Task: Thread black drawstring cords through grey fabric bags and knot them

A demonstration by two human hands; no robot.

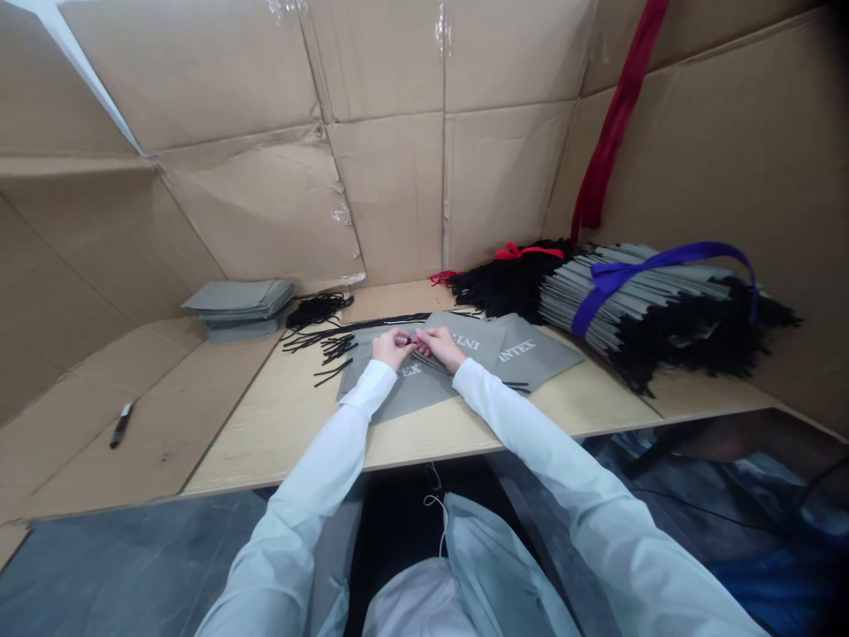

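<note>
My left hand (393,347) and my right hand (439,346) meet over the middle of the table, fingertips pinched close together on a short dark bit of black cord (411,341). Its full length is hidden by my fingers. Below them several flat grey pouches (540,352) overlap, some with white INTEX lettering. More black cord ends (515,386) stick out beside my right forearm. To the left of my left hand, loose black cords (337,349) lie in a row, and longer cords (371,320) stretch along the back.
A stack of grey pouches (240,305) stands at the back left, beside a pile of black cords (318,310). A black marker (121,425) lies front left. On the right are a purple-tied pouch bundle (637,301) and a red-tied black bundle (504,283). Cardboard walls (391,195) enclose the table.
</note>
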